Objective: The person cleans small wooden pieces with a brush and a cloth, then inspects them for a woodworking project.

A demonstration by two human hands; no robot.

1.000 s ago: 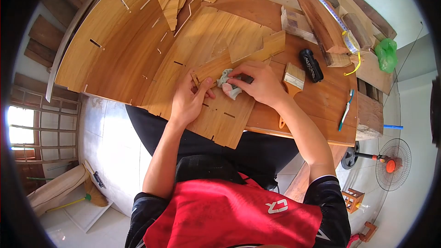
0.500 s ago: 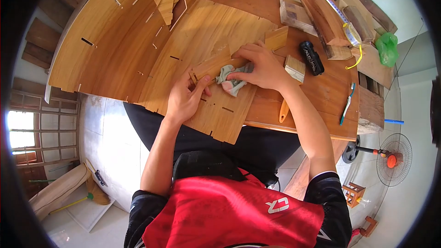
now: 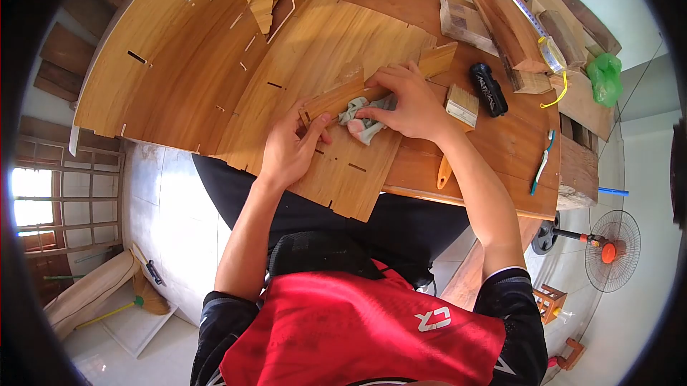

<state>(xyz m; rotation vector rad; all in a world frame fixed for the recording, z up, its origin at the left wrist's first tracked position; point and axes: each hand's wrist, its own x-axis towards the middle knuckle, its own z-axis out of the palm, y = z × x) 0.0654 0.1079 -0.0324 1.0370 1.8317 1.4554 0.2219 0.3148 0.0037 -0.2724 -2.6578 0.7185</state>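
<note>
Wooden strip (image 3: 335,100) is held at its near left end by the left hand (image 3: 290,148), pinched over a slotted panel (image 3: 308,50). Its long axis is angled forward and to the right, behind the right hand (image 3: 411,103), in which a crumpled cloth (image 3: 371,130) is grasped along the near edge; whether the wood is also gripped there cannot be told.

Looks forward and steeply down from head height, close above the red-and-black fabric shirt (image 3: 351,329) at bottom; faces the brown, flat-topped wooden table (image 3: 504,150); takes in a wide, curved sweep within black corners.
</note>
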